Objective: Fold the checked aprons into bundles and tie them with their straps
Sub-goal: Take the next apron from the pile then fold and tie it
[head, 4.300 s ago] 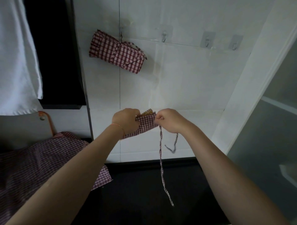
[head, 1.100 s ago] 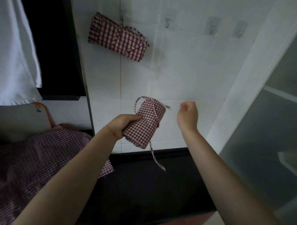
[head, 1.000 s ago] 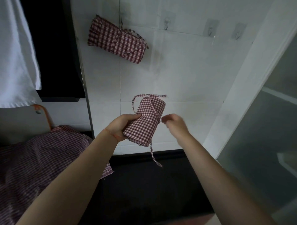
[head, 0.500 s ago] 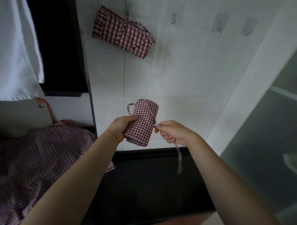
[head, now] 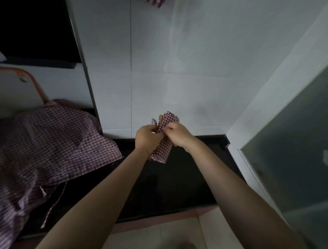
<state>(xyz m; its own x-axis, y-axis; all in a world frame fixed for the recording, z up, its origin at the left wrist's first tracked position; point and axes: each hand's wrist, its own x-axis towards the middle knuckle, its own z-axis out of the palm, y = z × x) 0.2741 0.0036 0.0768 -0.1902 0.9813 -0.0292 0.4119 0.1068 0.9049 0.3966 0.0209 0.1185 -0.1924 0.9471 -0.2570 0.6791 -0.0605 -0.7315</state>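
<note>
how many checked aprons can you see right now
3. One rolled bundle gripped between the left hand and right hand; one unfolded apron spread on the dark counter at left; one scrap cut off at the top edge. More may lie out of frame.

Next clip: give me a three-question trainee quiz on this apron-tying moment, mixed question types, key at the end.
1. True or false: both the left hand and the right hand grip the rolled apron bundle.
2. Multiple choice: the unfolded checked apron lies
A. to the left of the hands on the dark counter
B. hanging on the white tiled wall
C. on the floor
3. Fill in: the bundle is held up in front of the ____ where counter meets it.

Key: 1 true; 2 A; 3 wall.
</note>
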